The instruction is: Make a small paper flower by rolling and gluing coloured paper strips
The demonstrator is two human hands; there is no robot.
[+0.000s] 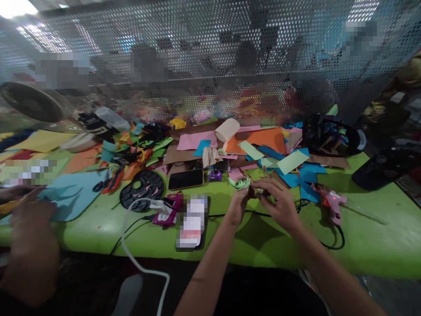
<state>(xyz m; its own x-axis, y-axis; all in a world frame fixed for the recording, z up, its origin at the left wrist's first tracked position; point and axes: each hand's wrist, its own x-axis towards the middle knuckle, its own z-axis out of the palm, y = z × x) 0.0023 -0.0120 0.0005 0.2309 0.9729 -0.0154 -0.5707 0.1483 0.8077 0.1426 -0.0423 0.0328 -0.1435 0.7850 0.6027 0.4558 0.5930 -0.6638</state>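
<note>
My left hand (241,198) is closed around a light green rolled paper flower (240,183), whose curled layers show above the fingers. Close beside it, my right hand (278,199) has its fingers bent and its fingertips drawn together near the flower's right side. What those fingertips pinch, if anything, is hidden. Both hands are above the green table (226,245), with a shadow below them. To the right of my right hand lies a pink glue gun (332,202) with a small red light. Light green paper strips (292,161) lie beyond the hands.
Left of my hands are a lit phone (193,221), a dark phone (186,179), a purple power strip (168,210), a black round tray (141,189) and scissors (113,180). A dark bottle (386,169) lies right. Another person's hand (31,206) is at far left.
</note>
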